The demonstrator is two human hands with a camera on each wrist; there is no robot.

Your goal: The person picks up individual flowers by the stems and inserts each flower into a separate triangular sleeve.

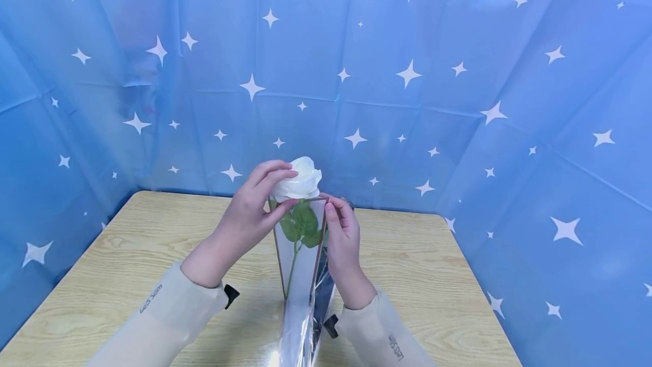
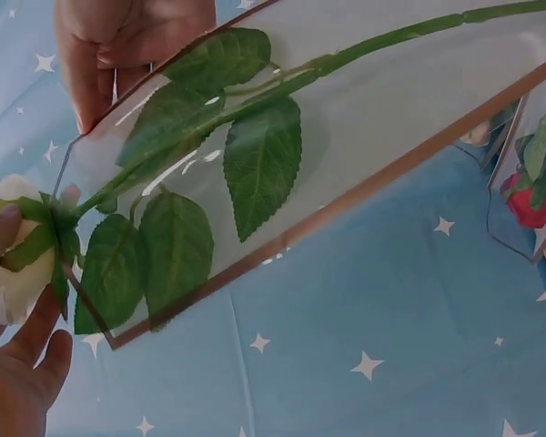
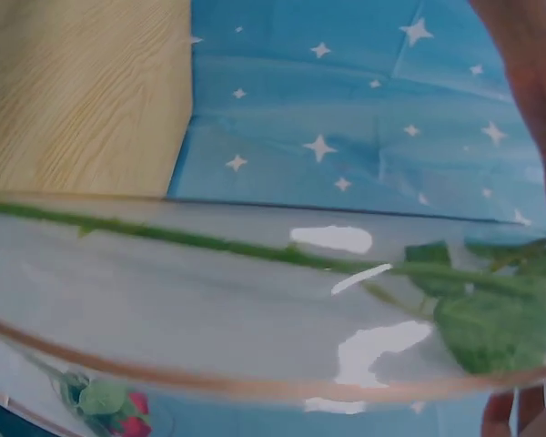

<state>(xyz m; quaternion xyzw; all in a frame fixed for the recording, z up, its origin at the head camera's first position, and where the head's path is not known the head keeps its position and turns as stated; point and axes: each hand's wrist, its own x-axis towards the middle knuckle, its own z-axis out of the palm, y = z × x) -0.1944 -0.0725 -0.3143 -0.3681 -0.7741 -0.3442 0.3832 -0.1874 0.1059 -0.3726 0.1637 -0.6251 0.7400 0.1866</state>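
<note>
A white rose with a green stem and leaves stands in a tall clear flower sleeve with brown edging, its bloom above the sleeve's mouth. My left hand holds the bloom from the left, fingers over the petals and thumb below. At the mouth's right corner, my right hand pinches the sleeve's edge between thumb and fingers. The left wrist view shows the leaves inside the clear film and the left fingertips around the base of the bloom. Lower down, the stem runs inside the sleeve.
A red rose in another clear wrapper shows behind the sleeve in the wrist views. Dark, shiny wrapping lies right beside the sleeve. The wooden table is backed by a blue curtain with white stars.
</note>
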